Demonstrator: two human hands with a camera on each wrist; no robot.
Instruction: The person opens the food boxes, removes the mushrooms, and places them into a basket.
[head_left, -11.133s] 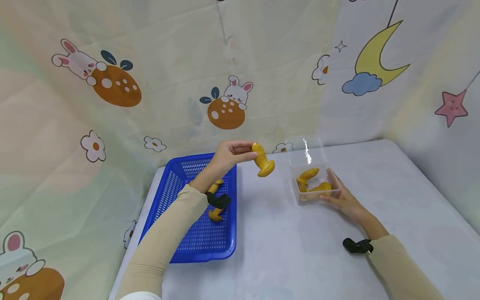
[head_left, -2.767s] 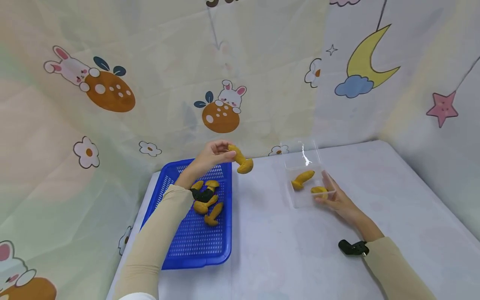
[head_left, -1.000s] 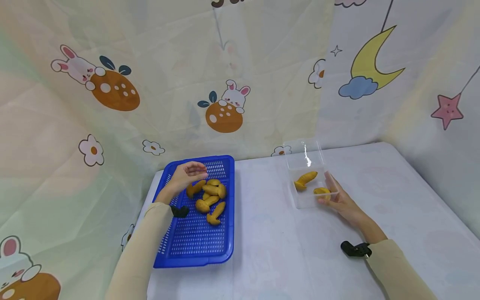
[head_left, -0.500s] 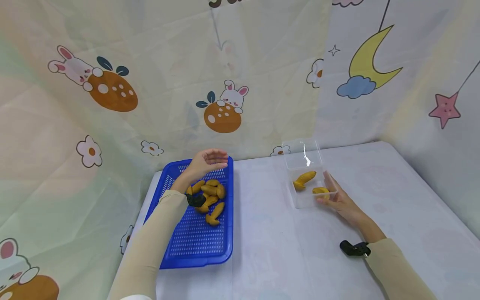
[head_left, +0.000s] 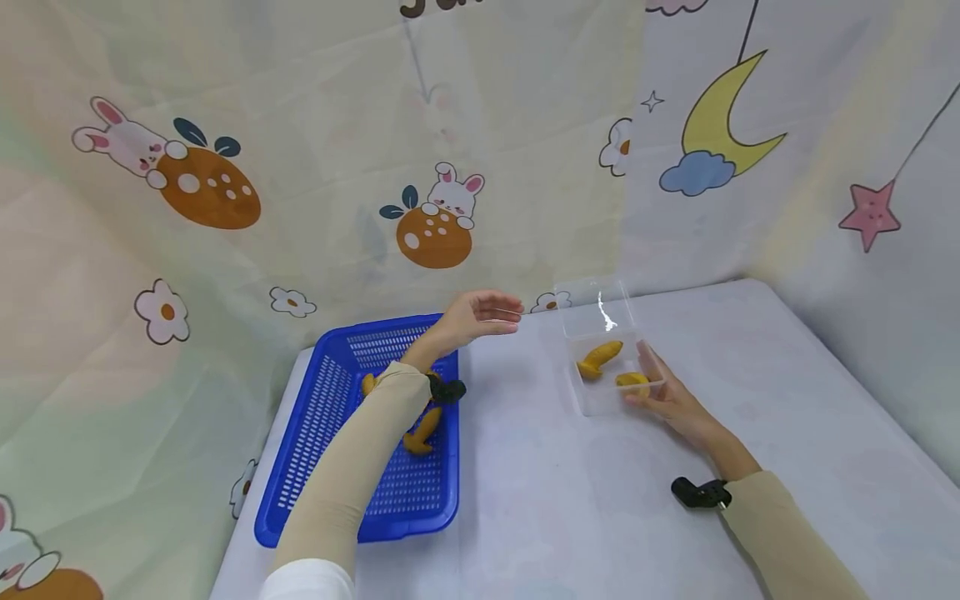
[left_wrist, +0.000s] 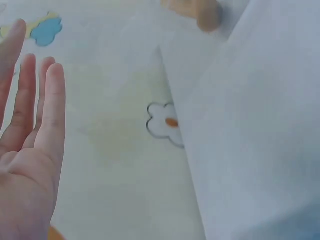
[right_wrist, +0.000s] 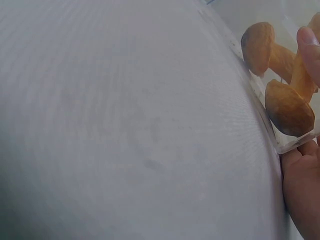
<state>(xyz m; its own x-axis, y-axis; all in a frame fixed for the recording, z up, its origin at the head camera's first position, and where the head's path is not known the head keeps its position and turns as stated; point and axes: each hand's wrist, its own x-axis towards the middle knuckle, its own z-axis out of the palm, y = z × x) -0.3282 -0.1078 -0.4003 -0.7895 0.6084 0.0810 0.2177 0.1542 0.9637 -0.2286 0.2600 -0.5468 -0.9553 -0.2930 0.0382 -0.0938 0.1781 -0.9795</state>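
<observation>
My left hand [head_left: 472, 318] hangs above the table between basket and box, holding nothing. Its fingers are nearly straight in the left wrist view. My right hand [head_left: 675, 408] grips the right side of a clear plastic box [head_left: 598, 405], whose lid stands raised at the back. Two yellow-brown mushrooms lie inside: one [head_left: 602, 358] on the left, another [head_left: 634, 380] near the front right corner. Their brown caps [right_wrist: 290, 107] show through the wall in the right wrist view. In the blue basket [head_left: 412, 496] lies a mushroom [head_left: 423, 431]; others are partly hidden behind my left arm.
A white cloth covers the table [head_left: 540, 500]. Behind it hangs a printed fabric backdrop [head_left: 540, 167] with rabbits and flowers. The basket stands at the left, the box to the right of middle. Black wrist cameras [head_left: 701, 493] sit on both arms.
Mushrooms have gone from the box to the basket. My left hand let one go over the basket and has since swung right toward the box. My right hand has stayed at the box.
</observation>
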